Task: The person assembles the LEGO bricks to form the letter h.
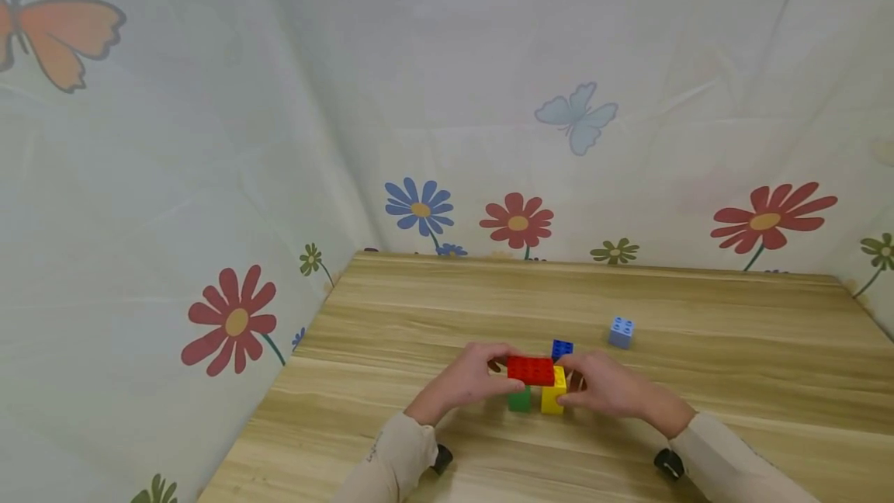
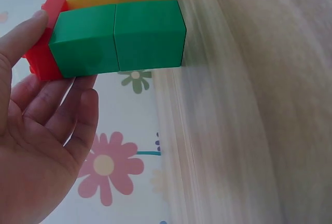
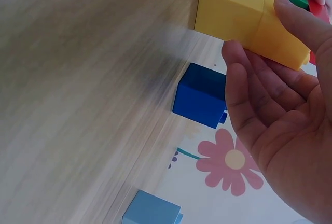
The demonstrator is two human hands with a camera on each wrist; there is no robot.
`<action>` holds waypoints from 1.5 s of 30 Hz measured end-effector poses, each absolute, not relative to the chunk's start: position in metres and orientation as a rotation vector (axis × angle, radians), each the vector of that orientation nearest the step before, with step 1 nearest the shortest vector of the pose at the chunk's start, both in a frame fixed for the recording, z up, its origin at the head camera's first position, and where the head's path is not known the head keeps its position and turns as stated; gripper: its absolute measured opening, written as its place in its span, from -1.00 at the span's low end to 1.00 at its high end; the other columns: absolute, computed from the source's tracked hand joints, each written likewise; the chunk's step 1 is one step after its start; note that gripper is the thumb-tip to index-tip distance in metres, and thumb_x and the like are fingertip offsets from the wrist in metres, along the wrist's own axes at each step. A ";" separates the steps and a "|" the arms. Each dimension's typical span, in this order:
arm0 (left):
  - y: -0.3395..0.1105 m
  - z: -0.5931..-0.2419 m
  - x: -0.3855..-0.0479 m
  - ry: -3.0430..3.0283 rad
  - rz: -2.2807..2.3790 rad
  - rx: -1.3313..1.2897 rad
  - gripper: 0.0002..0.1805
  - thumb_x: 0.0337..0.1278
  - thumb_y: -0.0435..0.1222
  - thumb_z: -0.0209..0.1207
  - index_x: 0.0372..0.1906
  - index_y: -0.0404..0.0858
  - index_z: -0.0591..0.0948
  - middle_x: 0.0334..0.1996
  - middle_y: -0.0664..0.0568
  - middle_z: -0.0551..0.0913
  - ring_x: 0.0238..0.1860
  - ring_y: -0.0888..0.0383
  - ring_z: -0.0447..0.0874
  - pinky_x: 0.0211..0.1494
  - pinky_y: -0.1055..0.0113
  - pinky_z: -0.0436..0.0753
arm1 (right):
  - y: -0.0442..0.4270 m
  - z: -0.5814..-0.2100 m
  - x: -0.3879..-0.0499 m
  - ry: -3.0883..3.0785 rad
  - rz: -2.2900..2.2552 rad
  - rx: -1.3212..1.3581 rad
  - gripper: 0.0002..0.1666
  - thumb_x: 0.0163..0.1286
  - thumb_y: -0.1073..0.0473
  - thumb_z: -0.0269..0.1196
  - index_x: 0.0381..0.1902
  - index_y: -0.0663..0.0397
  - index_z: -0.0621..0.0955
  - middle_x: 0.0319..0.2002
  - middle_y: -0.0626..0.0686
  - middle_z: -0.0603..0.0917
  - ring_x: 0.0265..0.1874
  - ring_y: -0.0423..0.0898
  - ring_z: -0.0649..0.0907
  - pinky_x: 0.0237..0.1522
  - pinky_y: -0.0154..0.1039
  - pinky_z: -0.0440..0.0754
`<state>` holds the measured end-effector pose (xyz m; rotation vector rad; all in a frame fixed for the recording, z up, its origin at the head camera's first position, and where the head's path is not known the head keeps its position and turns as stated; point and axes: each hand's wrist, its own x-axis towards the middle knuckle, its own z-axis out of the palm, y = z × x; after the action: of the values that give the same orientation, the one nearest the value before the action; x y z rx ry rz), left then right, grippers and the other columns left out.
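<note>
A red brick [image 1: 531, 370] lies flat across the tops of a green two-brick stack [image 2: 118, 38] and a yellow two-brick stack [image 3: 251, 23]. Both stacks stand upright on the table, a small gap between them in the head view. My left hand [image 1: 475, 376] pinches the red brick at its left end, thumb in front and fingers behind. On the other side, my right hand [image 1: 609, 385] holds the upper yellow brick between thumb and fingers. Some yellow studs show beside the red brick's right end. Whether red is fully seated on yellow, I cannot tell.
Just behind the yellow stack is a dark blue brick [image 1: 562, 349]. Farther back to the right sits a light blue brick [image 1: 621, 332]. The wooden table [image 1: 433, 301] meets a flower-patterned curtain [image 1: 475, 99] at its back and left edges.
</note>
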<state>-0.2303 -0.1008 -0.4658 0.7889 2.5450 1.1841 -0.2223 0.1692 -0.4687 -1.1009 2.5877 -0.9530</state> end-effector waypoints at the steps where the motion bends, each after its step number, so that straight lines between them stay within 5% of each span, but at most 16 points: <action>1: -0.101 -0.466 -0.230 2.545 1.183 0.791 -0.62 0.32 -0.15 0.45 0.17 -0.14 0.74 -0.07 0.22 0.77 -0.11 0.28 0.62 0.03 0.38 0.62 | 0.169 -0.468 -0.222 2.587 -0.952 -1.102 -0.64 0.36 0.12 0.50 -0.01 0.20 0.68 -0.25 -0.15 0.72 -0.35 -0.33 0.61 -0.29 -0.31 0.66; 14: -0.102 -0.467 -0.231 2.517 1.202 0.753 -0.63 0.31 -0.16 0.46 0.16 -0.13 0.74 -0.08 0.22 0.76 -0.07 0.15 0.65 0.03 0.35 0.61 | 0.186 -0.472 -0.225 2.600 -0.983 -1.118 -0.66 0.45 0.08 0.44 0.02 0.21 0.70 -0.13 -0.02 0.77 -0.29 -0.27 0.64 -0.25 -0.29 0.69; 22: -0.103 -0.467 -0.232 2.528 1.189 0.753 -0.61 0.31 -0.16 0.46 0.17 -0.15 0.73 -0.07 0.20 0.76 -0.08 0.18 0.64 0.02 0.36 0.61 | 0.189 -0.465 -0.228 2.757 -0.945 -1.068 -0.71 0.37 0.25 0.48 -0.04 0.28 0.69 -0.13 0.13 0.78 -0.34 -0.23 0.65 -0.29 -0.31 0.69; 45: -0.104 -0.468 -0.231 2.513 1.170 0.782 -0.57 0.31 -0.15 0.46 0.22 -0.18 0.72 -0.04 0.18 0.78 -0.08 0.17 0.67 0.03 0.38 0.62 | 0.181 -0.479 -0.251 2.834 -0.826 -0.836 -0.43 0.34 0.19 0.52 0.24 0.25 0.61 0.08 0.17 0.67 -0.29 -0.16 0.57 -0.20 -0.25 0.66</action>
<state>-0.2307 -0.1043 -0.4676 0.7820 2.5134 1.1699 -0.2511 0.1812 -0.4790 -0.8364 2.8339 -0.8264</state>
